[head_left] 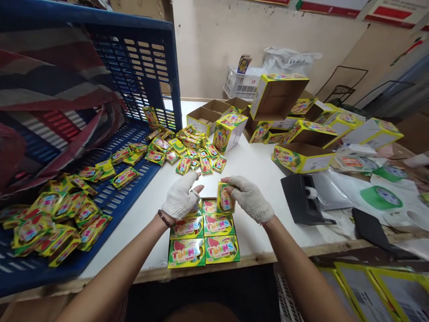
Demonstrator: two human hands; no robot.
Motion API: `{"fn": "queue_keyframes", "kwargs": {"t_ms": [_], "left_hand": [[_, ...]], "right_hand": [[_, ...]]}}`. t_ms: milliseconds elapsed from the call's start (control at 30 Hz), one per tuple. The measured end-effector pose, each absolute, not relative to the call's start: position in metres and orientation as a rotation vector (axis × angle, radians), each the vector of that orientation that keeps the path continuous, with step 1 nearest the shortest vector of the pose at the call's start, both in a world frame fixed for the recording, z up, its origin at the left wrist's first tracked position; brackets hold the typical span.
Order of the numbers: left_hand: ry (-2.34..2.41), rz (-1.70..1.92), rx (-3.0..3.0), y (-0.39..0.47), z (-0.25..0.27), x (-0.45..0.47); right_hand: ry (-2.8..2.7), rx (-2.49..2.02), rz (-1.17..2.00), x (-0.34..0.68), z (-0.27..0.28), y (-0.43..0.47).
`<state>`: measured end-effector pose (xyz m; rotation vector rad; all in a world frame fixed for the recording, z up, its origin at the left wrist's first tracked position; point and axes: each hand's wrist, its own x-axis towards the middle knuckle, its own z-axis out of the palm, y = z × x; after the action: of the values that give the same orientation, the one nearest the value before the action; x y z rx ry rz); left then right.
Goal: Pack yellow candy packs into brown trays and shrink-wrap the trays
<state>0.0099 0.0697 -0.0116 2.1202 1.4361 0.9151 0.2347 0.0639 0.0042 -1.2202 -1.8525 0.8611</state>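
Both of my hands wear white fingerless gloves. My right hand (250,197) pinches a small yellow-green candy box (224,200), tilted upright above the back right of a neat block of the same boxes. That block of candy boxes (219,225) lies in two columns at the table's front edge, printed sides up. Over the block's back left corner is my left hand (181,197), thumb and fingers apart with nothing visible between them; it partly hides a box there. Beyond my hands, a loose pile of candy boxes (189,145) spreads on the white table (250,163).
A blue plastic crate (144,179) lies tipped at the left, with more boxes spilling from it. Yellow display cartons (303,156) stand at the back right. A black tape dispenser (301,199) and green tape rolls (381,197) sit at the right.
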Motion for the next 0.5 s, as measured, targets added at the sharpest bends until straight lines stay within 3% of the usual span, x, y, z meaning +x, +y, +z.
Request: {"fn": "queue_keyframes", "kwargs": {"t_ms": [200,400,500], "left_hand": [[1.73,0.262,2.233,0.057,-0.028,0.003],[1.712,0.4,2.149,0.053,-0.037,0.001],[1.664,0.467,2.093,0.05,-0.039,-0.004]], "right_hand": [[-2.601,-1.351,0.737,0.199,0.011,0.093],[-2.724,-1.243,0.471,0.191,-0.018,0.083],[-2.591,-1.284,0.506,0.205,-0.033,0.067]]}}
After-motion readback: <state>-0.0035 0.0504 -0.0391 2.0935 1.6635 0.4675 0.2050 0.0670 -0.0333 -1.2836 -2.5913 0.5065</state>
